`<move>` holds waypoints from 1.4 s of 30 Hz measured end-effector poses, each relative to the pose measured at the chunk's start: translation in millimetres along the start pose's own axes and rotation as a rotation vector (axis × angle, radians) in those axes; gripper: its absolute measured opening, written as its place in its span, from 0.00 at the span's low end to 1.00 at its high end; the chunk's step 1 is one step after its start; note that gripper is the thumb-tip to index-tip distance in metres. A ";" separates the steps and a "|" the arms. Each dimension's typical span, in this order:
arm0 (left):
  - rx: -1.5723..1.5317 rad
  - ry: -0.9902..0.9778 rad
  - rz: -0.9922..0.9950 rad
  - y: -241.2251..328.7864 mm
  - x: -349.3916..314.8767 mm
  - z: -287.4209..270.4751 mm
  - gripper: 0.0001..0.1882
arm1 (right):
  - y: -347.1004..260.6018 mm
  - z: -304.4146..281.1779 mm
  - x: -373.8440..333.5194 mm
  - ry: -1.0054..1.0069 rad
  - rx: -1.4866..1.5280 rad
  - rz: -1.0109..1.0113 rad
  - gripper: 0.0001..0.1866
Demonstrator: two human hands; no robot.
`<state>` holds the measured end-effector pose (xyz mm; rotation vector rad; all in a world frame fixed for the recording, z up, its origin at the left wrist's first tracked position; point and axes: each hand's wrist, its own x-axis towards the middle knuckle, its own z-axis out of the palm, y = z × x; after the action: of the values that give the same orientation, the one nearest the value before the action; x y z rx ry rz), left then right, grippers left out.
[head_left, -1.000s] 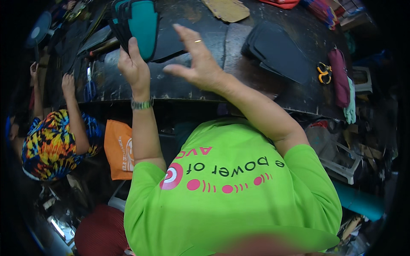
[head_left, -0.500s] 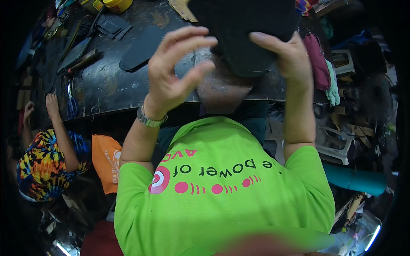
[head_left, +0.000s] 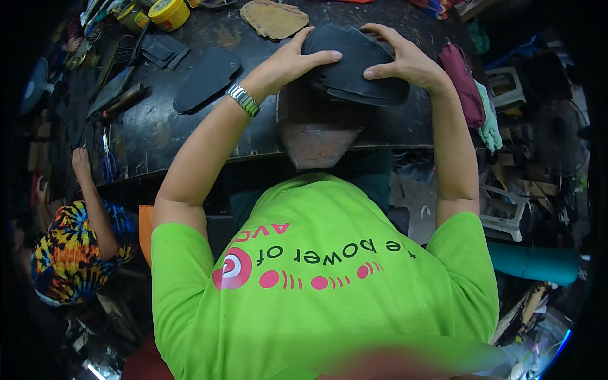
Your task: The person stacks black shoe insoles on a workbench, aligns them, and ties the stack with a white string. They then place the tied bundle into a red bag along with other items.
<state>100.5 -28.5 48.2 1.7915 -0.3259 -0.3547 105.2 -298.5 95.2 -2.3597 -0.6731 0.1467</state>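
Observation:
A stack of black, rounded, sole-shaped sheets [head_left: 354,60] is held between my two hands over the dark table. My left hand [head_left: 297,60] grips its left side, thumb on the top sheet and the other fingers mostly hidden behind. On the right side, my right hand [head_left: 400,60] has its thumb on the face and its fingers bent over the far edge. The sheets are slightly fanned at the near edge. Below them a worn wooden board [head_left: 316,136] juts past the table edge. Another black sole-shaped stack [head_left: 206,79] lies to the left, and a tan sole-shaped piece [head_left: 273,18] lies beyond my left hand.
Blue-handled scissors [head_left: 109,158], dark folded pieces [head_left: 163,50] and a yellow tub [head_left: 168,14] are on the table's left. A maroon pouch [head_left: 462,85] and a pale green cloth [head_left: 489,120] hang at the right edge. A co-worker in a colourful shirt [head_left: 76,253] sits at left.
My left hand, raised and apart before, now grips the stack's left side. The stack has tilted down and come into fuller view, and the tan piece behind it shows more.

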 end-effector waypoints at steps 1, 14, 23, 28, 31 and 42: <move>-0.007 -0.009 0.001 -0.3 2.3 -1.8 0.60 | 5.7 2.0 -3.4 -0.007 0.048 0.187 0.55; -0.036 -0.073 0.106 10.9 -32.9 0.8 0.56 | -18.3 22.5 -40.2 0.031 0.423 0.246 0.54; 0.252 0.313 0.579 11.4 -79.4 -11.0 0.76 | -55.5 41.1 -26.1 0.201 0.142 -0.312 0.64; 0.142 0.240 0.347 -13.3 -89.0 -10.7 0.79 | -59.4 63.5 -9.6 0.060 -0.045 -0.286 0.69; 0.226 0.228 0.402 -18.4 -89.5 -5.4 0.84 | -66.2 68.3 -0.8 0.094 -0.072 -0.388 0.71; 0.343 0.308 0.390 -23.7 -90.5 -0.9 0.81 | -66.2 70.0 1.1 0.138 -0.071 -0.285 0.70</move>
<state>19.0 14.3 31.6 2.0268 -0.5274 0.2666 58.5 -215.1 83.6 -2.2856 -0.9494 -0.1656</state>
